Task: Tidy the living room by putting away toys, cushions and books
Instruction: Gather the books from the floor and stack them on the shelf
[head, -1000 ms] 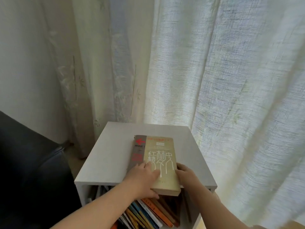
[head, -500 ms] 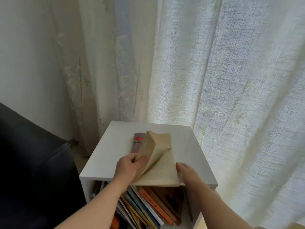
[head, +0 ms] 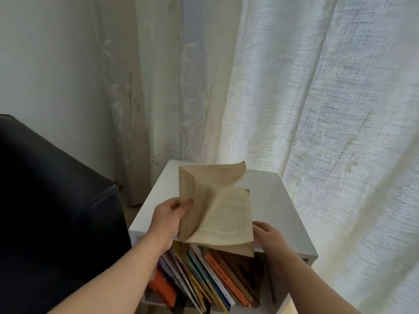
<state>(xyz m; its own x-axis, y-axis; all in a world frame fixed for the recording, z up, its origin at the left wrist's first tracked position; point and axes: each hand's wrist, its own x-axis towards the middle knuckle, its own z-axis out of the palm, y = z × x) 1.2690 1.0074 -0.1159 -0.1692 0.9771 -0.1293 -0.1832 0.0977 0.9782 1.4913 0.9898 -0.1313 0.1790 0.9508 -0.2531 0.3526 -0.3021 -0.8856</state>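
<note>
Yellowed paper book is lying open at the front edge of the white shelf unit, with its near corner overhanging the opening below. Left hand is pinching the lifted cover and a sheaf of pages between thumb and fingers, holding them up and curled on the book's left side. Right hand is resting against the book's right edge near the lower corner, fingers relaxed and gripping nothing. A printed page is facing up between the two hands. The compartment under the top is holding a row of leaning books, tilted left, with orange, blue and yellow spines showing. Black sofa is sitting just left of the unit. Sheer white curtain is hanging behind.
</note>
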